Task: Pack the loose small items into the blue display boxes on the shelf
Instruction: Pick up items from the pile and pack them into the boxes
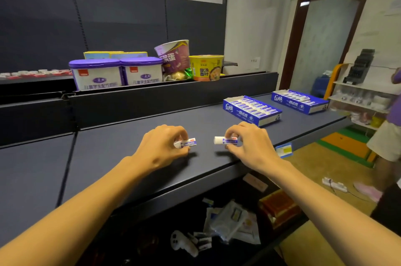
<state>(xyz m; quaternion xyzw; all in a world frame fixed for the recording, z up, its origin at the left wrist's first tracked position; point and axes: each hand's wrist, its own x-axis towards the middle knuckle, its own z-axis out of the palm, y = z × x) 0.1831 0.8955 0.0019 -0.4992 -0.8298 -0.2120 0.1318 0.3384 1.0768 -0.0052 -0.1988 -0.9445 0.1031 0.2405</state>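
My left hand (161, 147) pinches a small white and blue tube (187, 142) just above the dark shelf (108, 150). My right hand (249, 144) pinches a second tube of the same kind (224, 140), its white cap pointing left. Both hands hover near the shelf's front edge, about a hand's width apart. Two blue display boxes stand further right on the same shelf: the nearer box (252, 110) and the farther box (300, 101), both filled with rows of the same tubes.
On the upper ledge stand two purple-lidded tubs (97, 75), a tilted purple cup (173, 55) and a yellow noodle bowl (206, 67). Packets and a white controller (183, 243) lie on the lower shelf. A person (388, 131) stands at the right edge.
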